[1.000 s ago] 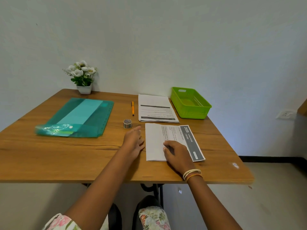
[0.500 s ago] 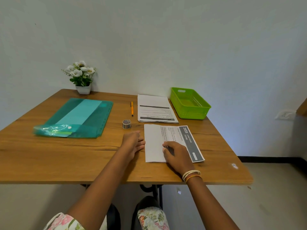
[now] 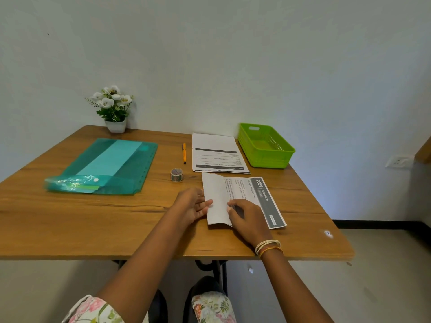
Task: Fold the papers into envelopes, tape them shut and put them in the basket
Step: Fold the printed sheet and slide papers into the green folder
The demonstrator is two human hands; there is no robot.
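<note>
Got my folded paper (image 3: 242,199) flat on the wooden table (image 3: 70,217), right in front of me, blank flap turned over the left part and the grey "2659 LIVING ROOM" strip showing along its right edge. My right hand (image 3: 248,220) sits on top of the sheet near its bottom edge, fingers curled down and pressing on it. My left hand (image 3: 192,205) is at 9 o'clock from the paper, fingers fairly straight and loose, tips touching the left edge of the flap, not gripping anything.

The spare printed sheets (image 3: 218,152) lie at 12 o'clock from my paper, just beyond it. The green basket (image 3: 268,160) is at about 1 o'clock, just right of those sheets. The little tape roll (image 3: 176,175) stands at 10 o'clock from the paper, with the orange pen (image 3: 184,153) just beyond it. Way over at 9 to 10 o'clock is the teal plastic folder (image 3: 112,166), and a white flower pot (image 3: 115,113) sits at the far edge by the wall.
</note>
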